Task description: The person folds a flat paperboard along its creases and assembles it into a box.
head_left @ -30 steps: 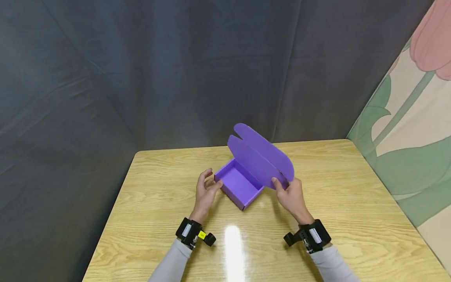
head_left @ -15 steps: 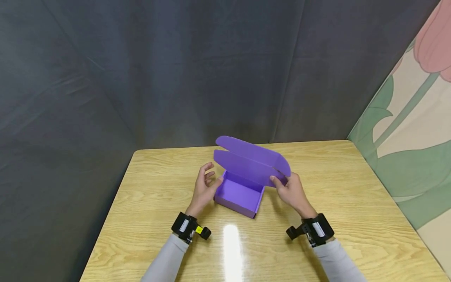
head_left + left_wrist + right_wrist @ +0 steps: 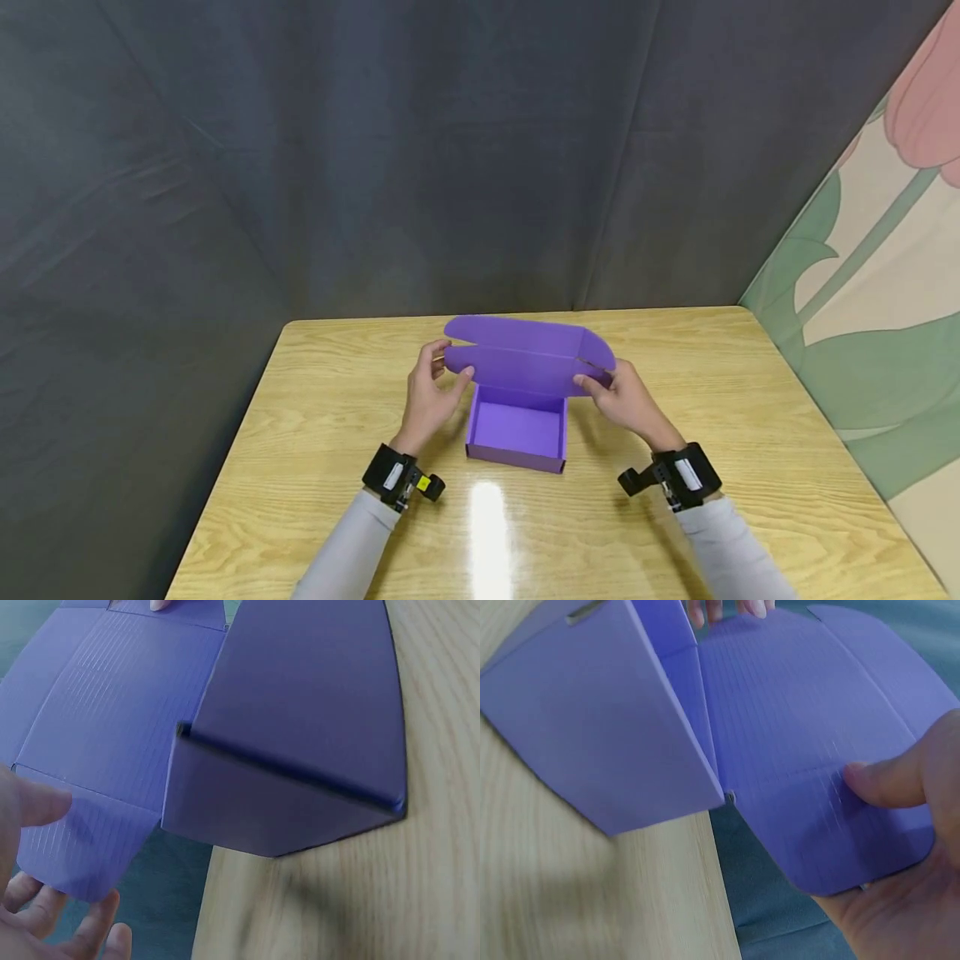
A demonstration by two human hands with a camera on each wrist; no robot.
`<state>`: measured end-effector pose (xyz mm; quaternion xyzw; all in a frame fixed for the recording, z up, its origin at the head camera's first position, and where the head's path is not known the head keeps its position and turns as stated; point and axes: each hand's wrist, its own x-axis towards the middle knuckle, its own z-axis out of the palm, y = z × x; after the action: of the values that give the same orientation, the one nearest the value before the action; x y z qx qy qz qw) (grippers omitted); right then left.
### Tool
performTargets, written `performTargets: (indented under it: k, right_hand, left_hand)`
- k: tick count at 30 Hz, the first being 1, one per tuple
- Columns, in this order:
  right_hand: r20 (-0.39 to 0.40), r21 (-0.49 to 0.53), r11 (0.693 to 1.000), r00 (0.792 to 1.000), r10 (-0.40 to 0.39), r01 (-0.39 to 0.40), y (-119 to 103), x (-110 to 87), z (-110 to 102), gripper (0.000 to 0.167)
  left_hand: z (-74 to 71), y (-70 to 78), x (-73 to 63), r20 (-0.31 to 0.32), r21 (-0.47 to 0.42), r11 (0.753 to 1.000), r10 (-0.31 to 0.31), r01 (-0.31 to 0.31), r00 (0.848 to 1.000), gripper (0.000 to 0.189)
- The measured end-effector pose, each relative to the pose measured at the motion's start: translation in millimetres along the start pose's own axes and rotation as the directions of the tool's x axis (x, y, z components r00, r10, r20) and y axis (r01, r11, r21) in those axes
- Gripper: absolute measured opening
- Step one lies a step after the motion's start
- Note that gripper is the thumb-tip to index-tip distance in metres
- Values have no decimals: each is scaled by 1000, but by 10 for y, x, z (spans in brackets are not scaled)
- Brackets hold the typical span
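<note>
- Dark blue-grey cloth point(image 3: 420, 167) hung behind the work and down the left side.
- The wood-grain counter point(image 3: 315, 417) spread beneath, with a bright strip of glare near its front.
- A pale panel point(image 3: 858, 358) printed with a pink tulip and green leaves slanted down the right.
- The purple box point(image 3: 517, 457) was near the middle of the counter, its inside facing the person; whether its base touched the surface could not be told.
- Its lid point(image 3: 517, 371) stood raised at the back, flaps spread.
- Light grey sleeves point(image 3: 348, 542) covered both forearms.
- The right hand point(image 3: 626, 404) pinched the lid's right side flap, thumb on the inner face, fingers behind.
- The left hand point(image 3: 429, 400) had its fingers loosely spread about the left flap; firm contact could not be told.
- Black camera units point(image 3: 686, 475) sat on both wrists.
</note>
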<state>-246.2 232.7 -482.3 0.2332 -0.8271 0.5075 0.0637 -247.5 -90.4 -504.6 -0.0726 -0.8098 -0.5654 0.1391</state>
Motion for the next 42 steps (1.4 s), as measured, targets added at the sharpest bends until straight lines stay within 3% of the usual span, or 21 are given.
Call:
performTargets:
  k: [4,8,13,17,21,27,34,42]
  right_hand:
    - [44,26,1000,999,0,-1,26,60,-42,28]
    - [38,74,997,999,-8,6,73,106,-53,25]
    - [-23,112,993,999,37,-35,125,94,-39,22]
    - [-121,98,991,988,98,-86,159,62,-18,31]
    - [-279,70,994,955,96,-79,193,33,35,31]
    - [-488,-36,999,871,-48,35,75,16,154,20]
    - [-536,-132,988,832,-142,84,-180,-21,231,18]
    - [-577,-148,983,797,-176,109,-195,-23,310,19]
  left_hand:
    - [-40,36,-11,-21,27,998,59,-59,998,41]
    - [-63,49,-13,-31,57,993,109,-107,994,32]
    - [-77,31,-17,-67,53,993,106,-103,992,25]
    - [-87,11,-21,-94,36,993,117,-114,989,24]
    - [-94,-14,-32,-126,51,991,132,-126,983,22]
    - [-95,-38,-41,-179,73,989,143,-132,973,23]
    - [-92,-82,-43,-237,48,984,175,-169,956,21]
    - [-109,-90,-34,-269,34,984,178,-175,947,21]
